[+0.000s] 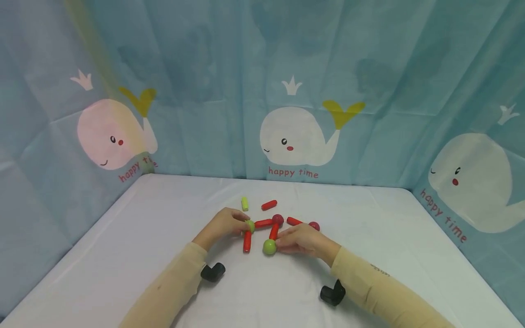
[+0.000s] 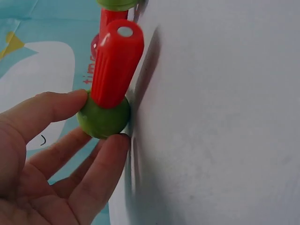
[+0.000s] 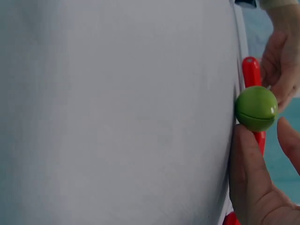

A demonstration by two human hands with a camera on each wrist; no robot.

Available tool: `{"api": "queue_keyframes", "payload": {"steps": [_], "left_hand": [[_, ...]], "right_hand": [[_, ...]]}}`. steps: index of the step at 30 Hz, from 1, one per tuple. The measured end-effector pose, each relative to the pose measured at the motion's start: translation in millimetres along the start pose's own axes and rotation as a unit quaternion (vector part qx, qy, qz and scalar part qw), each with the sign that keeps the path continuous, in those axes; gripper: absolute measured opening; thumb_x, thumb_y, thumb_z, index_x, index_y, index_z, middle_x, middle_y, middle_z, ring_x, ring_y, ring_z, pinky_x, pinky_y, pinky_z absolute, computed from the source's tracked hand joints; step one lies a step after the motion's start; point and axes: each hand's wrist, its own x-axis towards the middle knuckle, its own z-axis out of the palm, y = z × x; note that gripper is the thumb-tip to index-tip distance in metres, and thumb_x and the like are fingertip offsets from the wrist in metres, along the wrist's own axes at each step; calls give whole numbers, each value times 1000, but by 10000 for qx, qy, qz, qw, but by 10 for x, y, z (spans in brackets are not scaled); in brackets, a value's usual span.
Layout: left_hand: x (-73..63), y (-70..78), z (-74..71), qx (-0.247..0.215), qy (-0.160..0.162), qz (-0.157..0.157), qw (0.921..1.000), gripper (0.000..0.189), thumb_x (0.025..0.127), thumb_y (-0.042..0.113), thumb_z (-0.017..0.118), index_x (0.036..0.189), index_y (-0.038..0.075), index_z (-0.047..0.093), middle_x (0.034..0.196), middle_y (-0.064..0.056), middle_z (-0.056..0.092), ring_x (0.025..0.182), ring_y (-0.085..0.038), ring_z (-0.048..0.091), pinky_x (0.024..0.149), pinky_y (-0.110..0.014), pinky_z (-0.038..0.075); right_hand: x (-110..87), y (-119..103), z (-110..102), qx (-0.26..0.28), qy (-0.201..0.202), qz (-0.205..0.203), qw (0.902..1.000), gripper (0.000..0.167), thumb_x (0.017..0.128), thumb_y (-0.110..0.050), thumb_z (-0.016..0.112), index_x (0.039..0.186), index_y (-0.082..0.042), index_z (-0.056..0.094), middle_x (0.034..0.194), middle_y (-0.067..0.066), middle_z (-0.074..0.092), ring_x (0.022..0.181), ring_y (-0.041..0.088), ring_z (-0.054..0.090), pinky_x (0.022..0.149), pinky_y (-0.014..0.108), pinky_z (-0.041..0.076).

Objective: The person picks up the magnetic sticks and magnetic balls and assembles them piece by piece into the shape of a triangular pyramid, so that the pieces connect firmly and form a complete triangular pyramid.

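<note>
My left hand (image 1: 227, 224) pinches a green ball (image 2: 103, 121) between thumb and fingertips. From that ball one red rod (image 2: 118, 63) juts toward me, its end showing a small metal disc. A second red rod (image 1: 263, 223) runs right to a dark red ball (image 1: 278, 220). Another red rod (image 1: 274, 231) links this ball to a nearer green ball (image 1: 269, 247). Beside the nearer ball is my right hand (image 1: 302, 240), its extended fingertips touching the ball's edge. In the right wrist view, the thumb (image 3: 288, 140) stands apart from the green ball (image 3: 256, 108).
Behind the joined pieces, a yellow-green rod (image 1: 244, 203) and a red rod (image 1: 269, 205) lie on the white tabletop (image 1: 164, 218). Beyond my right hand are another red rod (image 1: 294, 221) and a dark red ball (image 1: 314, 226). A blue whale-print curtain (image 1: 229, 136) hangs behind.
</note>
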Motion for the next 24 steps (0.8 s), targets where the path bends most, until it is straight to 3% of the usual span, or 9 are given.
{"api": "queue_keyframes", "payload": {"steps": [7, 14, 18, 24], "left_hand": [[-80, 7, 11, 173, -137, 25, 9998, 26, 81, 28, 80, 102, 14, 73, 91, -2, 69, 77, -15, 63, 77, -30, 50], [-120, -20, -29, 18, -300, -3, 9995, 28, 80, 26, 80, 104, 15, 72, 101, -1, 69, 82, -14, 65, 79, -30, 54], [-128, -71, -38, 179, -378, 13, 9991, 30, 79, 28, 81, 107, 21, 74, 107, 2, 68, 91, -15, 61, 84, -34, 52], [-132, -84, 18, -37, -563, 224, 9982, 27, 80, 26, 80, 105, 18, 74, 102, 2, 70, 85, -15, 63, 81, -31, 55]], "right_hand": [[54, -55, -107, -566, -45, -74, 9984, 35, 89, -15, 74, 120, 0, 70, 109, 8, 75, 90, 15, 73, 87, 30, 59], [57, -94, -114, -1248, -304, -231, 9914, 46, 85, -23, 78, 126, -5, 67, 109, 3, 74, 94, 14, 69, 92, 34, 56], [58, -73, -84, -1795, -125, -256, 9833, 52, 80, -28, 82, 127, -11, 67, 108, 0, 73, 97, 15, 66, 90, 37, 55], [38, -65, -15, -2274, 443, -250, 9725, 55, 77, -28, 86, 125, -12, 67, 98, 1, 72, 92, 16, 63, 81, 33, 54]]}}
